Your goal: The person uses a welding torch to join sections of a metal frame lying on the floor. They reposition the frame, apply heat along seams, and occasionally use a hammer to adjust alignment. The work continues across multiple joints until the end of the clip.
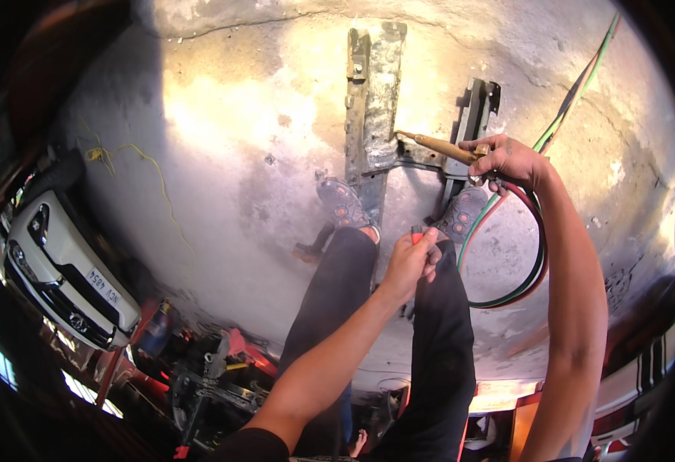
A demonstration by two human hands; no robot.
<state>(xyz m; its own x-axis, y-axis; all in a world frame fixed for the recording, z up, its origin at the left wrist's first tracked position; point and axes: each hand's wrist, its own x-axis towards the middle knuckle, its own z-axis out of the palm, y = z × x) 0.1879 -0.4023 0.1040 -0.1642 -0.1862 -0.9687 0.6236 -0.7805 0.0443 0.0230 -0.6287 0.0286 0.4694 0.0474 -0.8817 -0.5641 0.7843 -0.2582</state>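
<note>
My right hand [511,160] is closed round the valve end of a brass gas torch [439,145]. The torch points left, its tip beside a long, worn metal car-body rail [382,100] on the ground; I cannot tell if they touch. Green and red hoses [499,305] loop down from its back end. Lower down, in front of my knees, my left hand [411,267] is closed on a small red lighter [417,237] with a dark top. No flame shows at either one. A dark metal bracket [472,115] lies right of the rail, near the torch.
My shoes [343,204] stand on the concrete floor, close to the metal parts. The hoses run off to the upper right. A yellow cord [157,168] lies at left. Beyond it is a white car front [72,269]. Dark parts and tools [210,377] clutter the lower left.
</note>
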